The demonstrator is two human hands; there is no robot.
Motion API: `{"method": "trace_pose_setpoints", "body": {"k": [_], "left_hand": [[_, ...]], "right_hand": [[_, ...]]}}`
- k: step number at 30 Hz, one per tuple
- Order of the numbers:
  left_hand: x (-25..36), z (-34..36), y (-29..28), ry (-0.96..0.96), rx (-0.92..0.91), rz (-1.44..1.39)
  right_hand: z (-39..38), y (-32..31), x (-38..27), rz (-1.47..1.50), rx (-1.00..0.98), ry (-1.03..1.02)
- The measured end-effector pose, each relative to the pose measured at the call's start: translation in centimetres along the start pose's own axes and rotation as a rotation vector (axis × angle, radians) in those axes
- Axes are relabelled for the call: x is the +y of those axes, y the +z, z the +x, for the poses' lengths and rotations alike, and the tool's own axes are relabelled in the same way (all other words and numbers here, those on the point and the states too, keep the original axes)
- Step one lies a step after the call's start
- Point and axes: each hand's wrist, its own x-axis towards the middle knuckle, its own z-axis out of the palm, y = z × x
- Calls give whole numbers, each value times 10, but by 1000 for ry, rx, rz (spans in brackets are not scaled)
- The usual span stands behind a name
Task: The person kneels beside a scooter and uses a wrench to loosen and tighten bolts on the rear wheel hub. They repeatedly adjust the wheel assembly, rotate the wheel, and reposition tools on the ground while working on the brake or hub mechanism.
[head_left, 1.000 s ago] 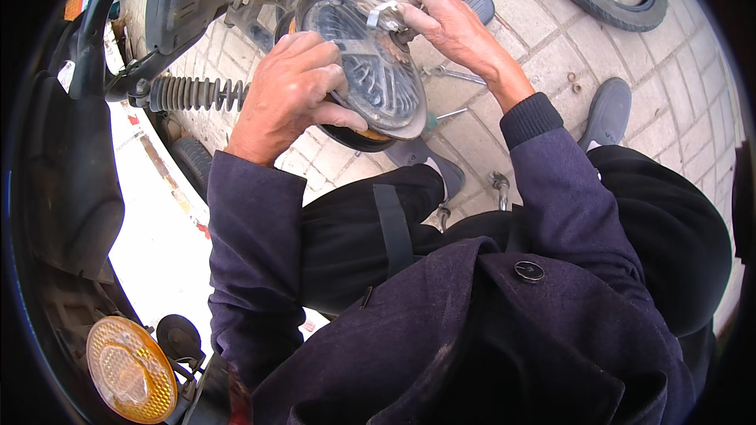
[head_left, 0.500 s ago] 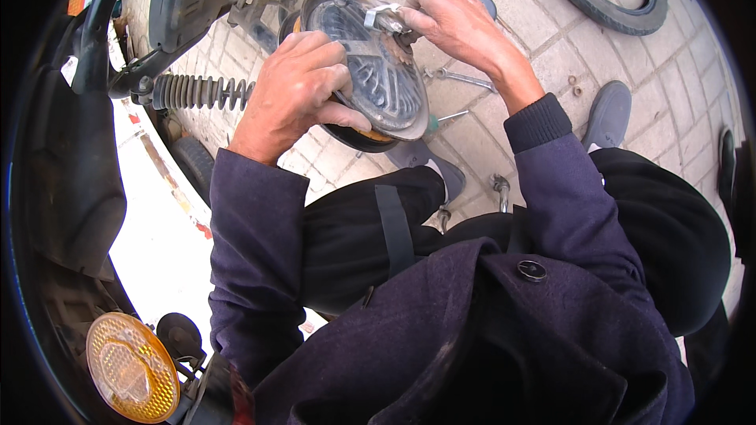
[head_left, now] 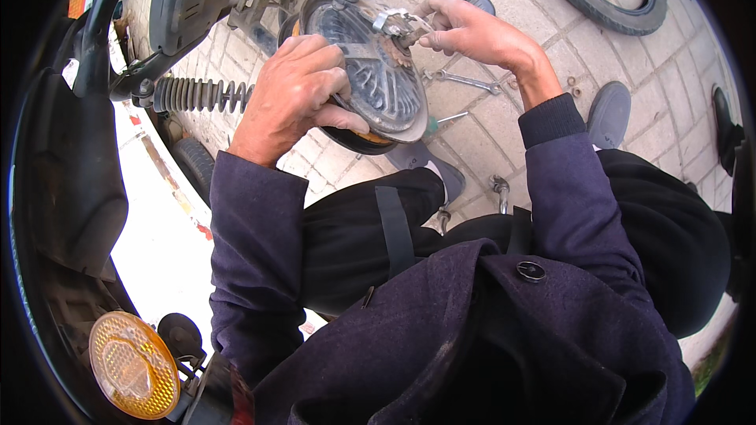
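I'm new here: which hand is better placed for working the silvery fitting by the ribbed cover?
Probably the right hand: it is close to the silvery fitting; the left hand is farther away, at the left of the ribbed cover.

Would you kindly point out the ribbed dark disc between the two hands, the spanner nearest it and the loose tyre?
Ribbed dark disc (head_left: 374,79), head view: middle of its ribbed face.
Spanner (head_left: 470,80), head view: middle of its shaft.
Loose tyre (head_left: 592,7), head view: rubber of its lower curve.
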Motion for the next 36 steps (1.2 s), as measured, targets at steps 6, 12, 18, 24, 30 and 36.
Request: {"method": "trace_pose_setpoints", "body": {"k": [6,12,18,24,30,36], "left_hand": [[1,1,0,13,12,-32],[1,0,-1,5,18,-56],[1,0,-3,4,13,-36],[3,-2,-3,-13,7,-53],[-1,-7,-3,-34,27,-64],[-4,-5,-3,-50,52,-20]], "right_hand": [[-1,12,3,-85,170,-26],[-2,29,4,-40,309,-20],[4,18,8,24,199,11],[4,25,11,29,260,14],[11,28,6,-23,334,-47],[7,8,-3,53,135,-32]]}}
